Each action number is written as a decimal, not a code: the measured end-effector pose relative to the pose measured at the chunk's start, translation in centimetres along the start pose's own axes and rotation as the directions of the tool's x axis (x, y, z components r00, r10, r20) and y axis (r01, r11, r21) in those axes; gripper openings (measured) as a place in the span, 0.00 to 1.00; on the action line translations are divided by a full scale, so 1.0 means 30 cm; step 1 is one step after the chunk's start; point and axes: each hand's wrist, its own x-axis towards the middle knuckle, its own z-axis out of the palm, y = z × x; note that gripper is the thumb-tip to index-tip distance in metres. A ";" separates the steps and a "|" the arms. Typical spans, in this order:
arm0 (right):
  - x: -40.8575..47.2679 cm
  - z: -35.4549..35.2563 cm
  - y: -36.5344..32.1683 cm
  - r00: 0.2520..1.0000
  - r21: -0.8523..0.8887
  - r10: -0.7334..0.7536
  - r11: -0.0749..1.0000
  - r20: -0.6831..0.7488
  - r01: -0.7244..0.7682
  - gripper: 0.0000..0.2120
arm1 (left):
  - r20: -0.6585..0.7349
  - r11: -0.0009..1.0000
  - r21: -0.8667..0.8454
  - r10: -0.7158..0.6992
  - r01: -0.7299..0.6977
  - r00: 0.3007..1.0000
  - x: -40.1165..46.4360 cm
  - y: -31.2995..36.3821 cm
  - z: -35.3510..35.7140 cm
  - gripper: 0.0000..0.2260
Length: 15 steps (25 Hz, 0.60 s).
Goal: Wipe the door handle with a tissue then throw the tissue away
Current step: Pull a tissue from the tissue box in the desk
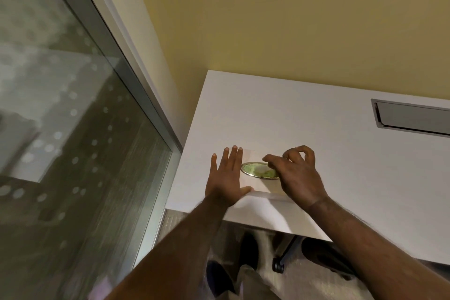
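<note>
— At far left, what?
— Glass panel (60,105), blurred, dotted with pale frosted spots, reflecting a room. Just right of it, a slanting grey metal frame (136,85), then a white strip, then yellow wall (267,19) filling the upper right.

— And below the wall?
— White desk (341,165), its corner close to the foot of the frame.

— Left hand?
— Left hand (226,178) flat and spread wide, palm down, fingers straight and pointing away, thumb hooked over the near top edge of a white tissue box (254,154). Pressing on the box, clamped on nothing.

— Box itself?
— Sitting at the desk's near edge, between the two hands. Oval opening (246,172) with a shiny rim in the top, just right of the left hand's fingers.

— Tissue?
— Pale greenish-white tissue (258,169) inside that oval, partly hidden by the right hand. Not clear of the box.

— Right hand?
— Right hand (297,175) arched over the right end of the opening, fingers curled, one fingertip (266,159) reaching left over the rim, forefinger and thumb bent toward each other higher up. Gripping the tissue or only touching it: cannot tell.

— Further right?
— Grey, metal-framed rectangular flap (414,118) set into the desktop, well apart from the hands.

— Under the desk?
— Dark shoes (248,251), light trouser leg, and a black caster (278,266) on carpet.
</note>
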 end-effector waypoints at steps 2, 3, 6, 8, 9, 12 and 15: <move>-0.021 -0.013 -0.016 0.999 -0.005 0.035 0.999 -0.004 -0.035 0.34 | -0.002 1.000 0.019 -0.017 0.017 1.000 -0.009 0.007 -0.006 0.46; -0.026 -0.025 -0.026 0.999 -0.006 0.048 0.999 -0.012 -0.048 0.35 | -0.004 1.000 0.021 -0.019 0.019 1.000 -0.012 0.009 -0.009 0.46; -0.032 -0.062 -0.051 0.996 -0.022 0.068 0.997 -0.053 -0.069 0.37 | -0.004 1.000 0.009 -0.020 0.020 1.000 -0.014 0.015 -0.018 0.46; -0.038 -0.093 -0.067 0.992 -0.031 0.056 0.998 -0.114 -0.060 0.38 | 0.001 1.000 0.002 -0.023 0.023 1.000 -0.013 0.020 -0.024 0.47; -0.038 -0.116 -0.080 0.987 -0.032 0.050 0.998 -0.154 -0.055 0.38 | 0.003 1.000 -0.005 -0.029 0.029 1.000 -0.014 0.022 -0.026 0.47; -0.010 -0.203 -0.119 0.949 -0.032 0.005 0.999 -0.316 -0.016 0.32 | 0.027 0.998 -0.035 -0.044 0.045 0.999 -0.011 0.014 -0.026 0.49; 0.019 -0.259 -0.140 0.918 -0.009 0.004 1.000 -0.396 -0.008 0.27 | 0.032 0.998 -0.042 -0.036 0.038 0.999 -0.017 0.012 -0.039 0.48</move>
